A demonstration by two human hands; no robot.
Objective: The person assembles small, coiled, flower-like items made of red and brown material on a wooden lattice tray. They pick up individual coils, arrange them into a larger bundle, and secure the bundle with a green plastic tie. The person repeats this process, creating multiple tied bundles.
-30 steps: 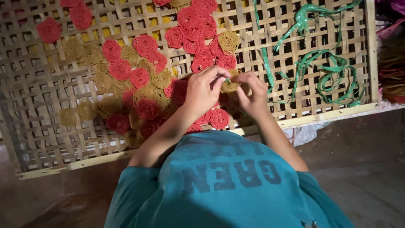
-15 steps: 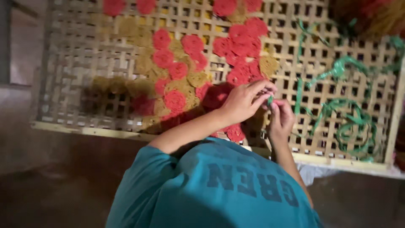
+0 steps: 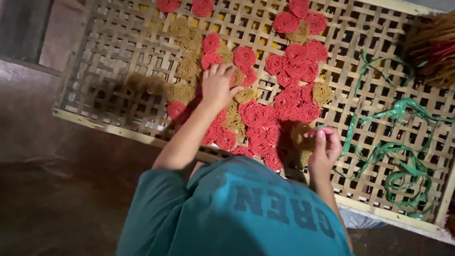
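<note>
The hands have parted: the left hand (image 3: 219,86) now presses spread fingers on red and tan rosettes (image 3: 246,111) mid-frame, while the right hand (image 3: 324,148) pinches a tan rosette (image 3: 302,137) on the woven tray (image 3: 118,57).

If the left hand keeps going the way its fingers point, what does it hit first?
The left hand points up the woven bamboo tray; its fingertips already lie on the coils, so likely the red coil just ahead, though depth is unclear.
</note>
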